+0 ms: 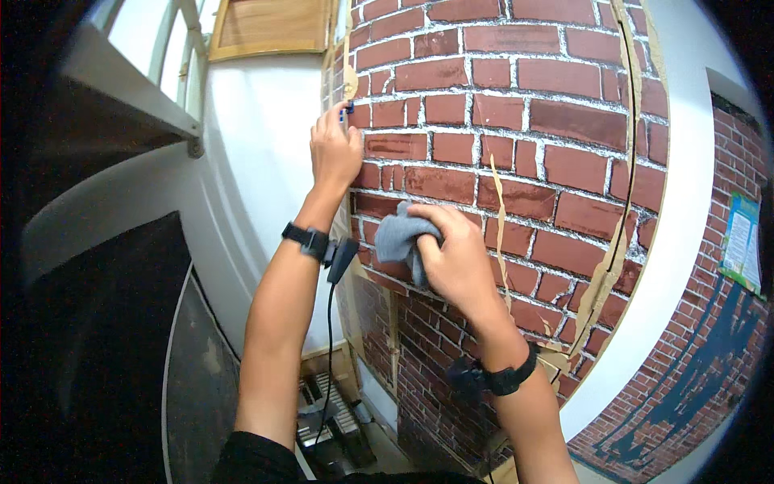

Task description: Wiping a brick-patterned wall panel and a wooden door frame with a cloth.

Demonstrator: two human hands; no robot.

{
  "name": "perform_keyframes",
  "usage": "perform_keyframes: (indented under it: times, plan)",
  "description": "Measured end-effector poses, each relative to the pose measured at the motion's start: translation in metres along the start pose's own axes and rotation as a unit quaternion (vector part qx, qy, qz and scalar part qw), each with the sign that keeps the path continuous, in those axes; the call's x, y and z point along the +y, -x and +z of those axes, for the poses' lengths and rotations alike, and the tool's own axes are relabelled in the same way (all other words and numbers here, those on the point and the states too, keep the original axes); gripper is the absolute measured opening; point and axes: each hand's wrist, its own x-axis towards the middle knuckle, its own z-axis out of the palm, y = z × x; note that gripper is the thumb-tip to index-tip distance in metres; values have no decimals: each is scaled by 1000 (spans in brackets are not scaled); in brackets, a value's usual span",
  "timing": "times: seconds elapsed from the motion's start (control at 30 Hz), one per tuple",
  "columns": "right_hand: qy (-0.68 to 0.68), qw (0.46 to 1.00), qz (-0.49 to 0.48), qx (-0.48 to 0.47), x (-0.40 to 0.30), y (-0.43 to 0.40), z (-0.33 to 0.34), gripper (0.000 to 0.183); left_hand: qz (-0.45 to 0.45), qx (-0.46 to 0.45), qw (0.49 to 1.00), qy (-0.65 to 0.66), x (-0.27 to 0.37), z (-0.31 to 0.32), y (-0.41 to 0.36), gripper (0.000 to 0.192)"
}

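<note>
My right hand grips a bunched grey cloth against or just in front of a panel covered in brick-pattern paper. Higher up, at the panel's left edge, my left hand has its fingers curled around a small blue-and-silver object, mostly hidden by the fingers. The brick paper is torn in places, baring a tan strip near the middle. Toward the right a dark vertical gap runs down it, with ragged tan edges.
A wooden cabinet door hangs at upper left, near a metal railing. Low down lies a keyboard-like object with pale and dark keys. A cable hangs from my left wrist strap. A printed packet is on the right wall.
</note>
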Motion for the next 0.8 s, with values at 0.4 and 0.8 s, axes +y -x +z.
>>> perform_keyframes:
  times: [0.4,0.8]
  plan:
    - [-89,995,-38,-29,-30,82,-56,39,-292,15,921,256,15,-134,124,39]
    - [149,952,-66,258,42,70,-105,60,-325,-54,883,334,99,-189,151,41]
